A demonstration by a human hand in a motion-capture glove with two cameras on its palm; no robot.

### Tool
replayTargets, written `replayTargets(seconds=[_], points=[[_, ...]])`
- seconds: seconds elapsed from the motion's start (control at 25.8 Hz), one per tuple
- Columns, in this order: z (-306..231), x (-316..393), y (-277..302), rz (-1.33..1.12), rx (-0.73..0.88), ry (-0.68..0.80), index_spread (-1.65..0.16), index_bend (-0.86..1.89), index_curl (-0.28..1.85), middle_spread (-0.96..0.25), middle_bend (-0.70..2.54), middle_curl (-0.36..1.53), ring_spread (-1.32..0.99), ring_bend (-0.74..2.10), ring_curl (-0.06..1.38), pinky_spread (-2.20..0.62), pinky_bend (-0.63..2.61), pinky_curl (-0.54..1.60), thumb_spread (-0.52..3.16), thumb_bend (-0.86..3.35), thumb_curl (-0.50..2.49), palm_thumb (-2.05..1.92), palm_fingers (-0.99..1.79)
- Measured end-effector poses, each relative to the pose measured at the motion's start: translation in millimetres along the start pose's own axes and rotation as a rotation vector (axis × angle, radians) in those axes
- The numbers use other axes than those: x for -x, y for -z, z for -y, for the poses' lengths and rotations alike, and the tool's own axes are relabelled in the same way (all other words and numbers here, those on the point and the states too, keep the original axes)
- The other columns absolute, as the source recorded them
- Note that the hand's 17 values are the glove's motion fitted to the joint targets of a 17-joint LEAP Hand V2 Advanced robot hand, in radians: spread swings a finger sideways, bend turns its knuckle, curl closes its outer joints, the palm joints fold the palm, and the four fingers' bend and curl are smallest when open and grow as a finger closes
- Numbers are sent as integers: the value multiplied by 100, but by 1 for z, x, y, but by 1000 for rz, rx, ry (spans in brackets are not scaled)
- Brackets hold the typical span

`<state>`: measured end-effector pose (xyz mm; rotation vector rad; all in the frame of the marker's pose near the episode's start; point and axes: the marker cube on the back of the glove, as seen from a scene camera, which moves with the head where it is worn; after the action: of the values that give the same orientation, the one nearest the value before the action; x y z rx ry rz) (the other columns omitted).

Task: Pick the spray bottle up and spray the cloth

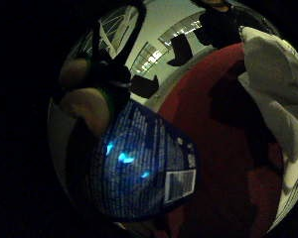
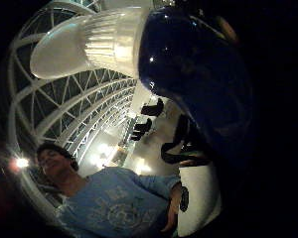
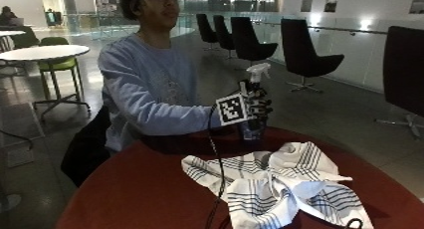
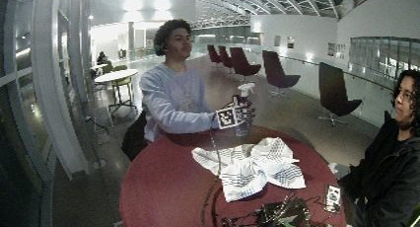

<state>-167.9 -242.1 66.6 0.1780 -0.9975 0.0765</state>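
Spray bottle point(image 3: 254, 102): rigid plastic, white trigger head on a dark blue labelled body, probably light and somewhat slick; held upright above the far edge of the red counter point(image 3: 132, 189), best taken at the neck under the trigger. Right hand point(image 3: 257, 105): fingers curled round that bottle. Cloth point(image 3: 278, 184): soft, white, striped, crumpled on the counter just below and in front.

surface point(image 3: 132, 189): round, red | cloth point(image 3: 278, 184): white with dark stripes, crumpled, lying spread on the surface near its middle | phone point(image 4: 332, 195): flat on the surface near its edge, apart from the cloth | dark tangle of gear point(image 4: 275, 214): on the surface just beyond the cloth
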Motion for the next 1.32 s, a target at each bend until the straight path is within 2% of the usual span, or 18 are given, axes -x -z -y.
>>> replayTargets(seconds=[0.15,0.27,0.35,0.58,0.89,1.08,1.32], points=[[-11,-3,8,-45,48,-25,-29,9,26,-6,22,44,5,35,36,26,30,37,86,-4,66,87,78],[-39,-8,36,-153,122,-22,-31,6,25,-5,22,45,4,29,36,26,38,40,91,-4,63,84,63],[-62,-11,72,-265,130,-19,-32,7,24,-4,22,44,4,27,35,25,39,40,94,-3,62,82,60],[-128,-31,195,-709,3,-102,-33,14,25,-3,25,44,5,24,32,25,32,37,102,-2,58,80,66],[-200,-54,317,-938,-88,-261,-33,15,27,-4,25,43,5,23,32,24,27,35,109,-1,54,80,67],[-218,-61,348,-977,-110,-255,-33,16,28,-4,25,43,4,23,32,24,23,34,112,-1,53,82,70],[-222,-65,348,-989,-96,-254,-32,15,29,-5,26,43,3,22,33,24,21,34,115,-1,52,84,72]])
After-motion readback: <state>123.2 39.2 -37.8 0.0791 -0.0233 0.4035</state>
